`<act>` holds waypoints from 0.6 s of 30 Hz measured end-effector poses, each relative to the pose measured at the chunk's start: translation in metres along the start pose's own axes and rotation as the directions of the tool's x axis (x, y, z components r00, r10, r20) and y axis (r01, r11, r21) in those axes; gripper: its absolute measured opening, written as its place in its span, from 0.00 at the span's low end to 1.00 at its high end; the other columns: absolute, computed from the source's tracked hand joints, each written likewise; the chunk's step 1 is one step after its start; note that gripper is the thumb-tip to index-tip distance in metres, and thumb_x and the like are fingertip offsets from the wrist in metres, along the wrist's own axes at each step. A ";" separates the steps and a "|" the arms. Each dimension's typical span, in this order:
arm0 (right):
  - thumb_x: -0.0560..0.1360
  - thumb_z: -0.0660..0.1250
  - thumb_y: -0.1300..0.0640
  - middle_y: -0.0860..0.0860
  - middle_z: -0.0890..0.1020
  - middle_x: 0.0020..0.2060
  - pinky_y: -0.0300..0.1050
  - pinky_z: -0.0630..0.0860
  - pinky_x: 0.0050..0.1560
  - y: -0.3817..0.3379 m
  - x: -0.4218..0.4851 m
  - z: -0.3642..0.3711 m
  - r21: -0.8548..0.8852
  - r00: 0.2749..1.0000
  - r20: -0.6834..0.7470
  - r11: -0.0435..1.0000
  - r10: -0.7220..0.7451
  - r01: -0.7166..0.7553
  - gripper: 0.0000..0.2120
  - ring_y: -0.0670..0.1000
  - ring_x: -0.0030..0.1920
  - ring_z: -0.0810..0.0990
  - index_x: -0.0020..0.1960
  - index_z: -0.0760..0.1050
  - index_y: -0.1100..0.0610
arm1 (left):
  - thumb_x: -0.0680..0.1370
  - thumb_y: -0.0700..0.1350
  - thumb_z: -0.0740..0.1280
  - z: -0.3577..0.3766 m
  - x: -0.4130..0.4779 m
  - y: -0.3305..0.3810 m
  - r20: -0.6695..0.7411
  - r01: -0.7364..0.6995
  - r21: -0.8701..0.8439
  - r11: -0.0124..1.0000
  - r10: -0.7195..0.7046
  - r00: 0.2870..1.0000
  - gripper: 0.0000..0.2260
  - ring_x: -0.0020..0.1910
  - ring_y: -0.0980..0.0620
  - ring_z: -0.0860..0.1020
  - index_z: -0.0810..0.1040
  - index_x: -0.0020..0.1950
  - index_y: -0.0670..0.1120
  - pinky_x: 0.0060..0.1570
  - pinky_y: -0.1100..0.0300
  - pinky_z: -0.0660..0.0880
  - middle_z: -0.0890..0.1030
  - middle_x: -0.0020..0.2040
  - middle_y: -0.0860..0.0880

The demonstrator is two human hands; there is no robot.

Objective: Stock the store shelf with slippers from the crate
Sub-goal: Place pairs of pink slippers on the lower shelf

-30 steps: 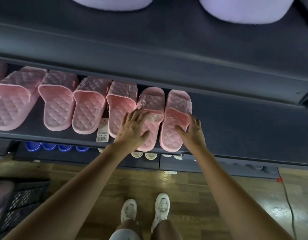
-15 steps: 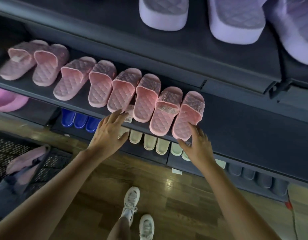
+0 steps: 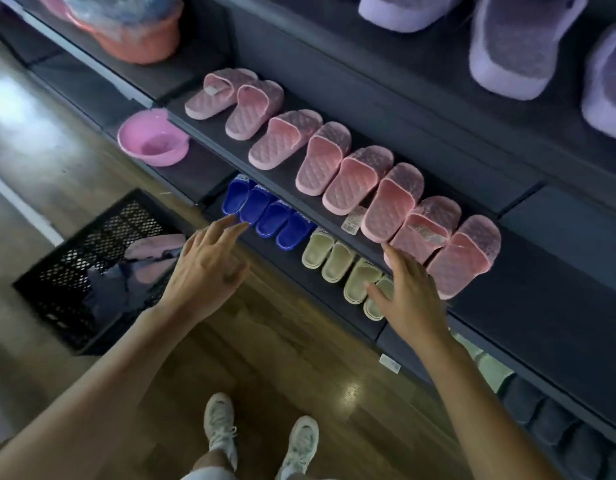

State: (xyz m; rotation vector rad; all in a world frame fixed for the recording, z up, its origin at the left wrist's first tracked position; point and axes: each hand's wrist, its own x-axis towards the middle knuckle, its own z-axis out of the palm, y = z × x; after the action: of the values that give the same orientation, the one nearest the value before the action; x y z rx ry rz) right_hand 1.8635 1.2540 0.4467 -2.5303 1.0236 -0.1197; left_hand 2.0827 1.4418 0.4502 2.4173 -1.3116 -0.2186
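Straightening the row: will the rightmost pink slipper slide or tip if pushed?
Probably slides: the slipper lies flat on its sole. Likely light and stiffish, seemingly thick moulded foam. Its heel nears the shelf edge, so pulling might tip it.

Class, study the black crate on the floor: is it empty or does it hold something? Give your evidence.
Not empty: a pink slipper lies inside the crate, beside something dark, too blurred to identify.

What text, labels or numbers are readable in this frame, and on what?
Nothing can be read.
Hanging tag between the pink slippers: print too blurred.
Strap tag on one pink slipper: blurred.
White label below the beige slippers: too small.
White marks on the blue slippers: illegible.
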 end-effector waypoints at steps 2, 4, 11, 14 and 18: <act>0.75 0.65 0.49 0.56 0.67 0.70 0.52 0.64 0.65 -0.026 0.007 0.004 -0.041 0.998 0.021 0.998 -0.053 0.053 0.33 0.56 0.69 0.65 0.74 0.56 0.56 | 0.73 0.44 0.68 -0.014 -0.015 -0.025 -0.024 0.037 0.012 0.999 -0.036 0.999 0.26 0.68 0.44 0.67 0.66 0.70 0.47 0.66 0.46 0.62 0.67 0.71 0.46; 0.75 0.65 0.49 0.56 0.66 0.71 0.52 0.64 0.66 -0.055 0.014 0.008 -0.054 0.995 0.041 0.994 -0.091 0.093 0.33 0.56 0.70 0.65 0.74 0.56 0.55 | 0.73 0.45 0.68 -0.028 -0.030 -0.053 -0.038 0.103 0.010 0.995 -0.102 0.994 0.25 0.67 0.43 0.67 0.67 0.70 0.48 0.65 0.45 0.63 0.67 0.70 0.46; 0.75 0.64 0.48 0.54 0.65 0.71 0.53 0.61 0.70 -0.167 0.035 0.045 -0.072 0.973 0.099 0.973 -0.210 0.217 0.34 0.54 0.71 0.63 0.75 0.54 0.54 | 0.72 0.46 0.69 -0.079 -0.071 -0.168 -0.081 0.264 -0.020 0.964 -0.265 0.961 0.24 0.63 0.39 0.71 0.69 0.67 0.47 0.61 0.42 0.68 0.71 0.67 0.44; 0.74 0.65 0.48 0.55 0.66 0.71 0.54 0.63 0.69 -0.220 0.045 0.067 -0.034 0.966 0.105 0.970 -0.236 0.241 0.35 0.55 0.70 0.64 0.75 0.52 0.54 | 0.71 0.50 0.64 -0.103 -0.089 -0.219 -0.084 0.343 -0.025 0.939 -0.344 0.935 0.25 0.65 0.39 0.70 0.69 0.68 0.46 0.63 0.42 0.67 0.70 0.68 0.44; 0.75 0.64 0.48 0.54 0.64 0.72 0.50 0.60 0.71 -0.286 0.061 0.098 -0.020 0.944 0.151 0.954 -0.294 0.301 0.35 0.53 0.72 0.61 0.76 0.50 0.53 | 0.72 0.42 0.70 -0.131 -0.111 -0.276 -0.116 0.443 -0.006 0.896 -0.441 0.890 0.24 0.64 0.38 0.70 0.70 0.67 0.44 0.64 0.42 0.65 0.70 0.68 0.42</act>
State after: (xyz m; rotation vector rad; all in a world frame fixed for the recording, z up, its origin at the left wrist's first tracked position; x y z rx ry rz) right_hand 2.1153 1.4303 0.4670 -2.6717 0.5884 0.0036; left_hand 2.2756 1.7032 0.4546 2.6736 -0.6991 -0.1831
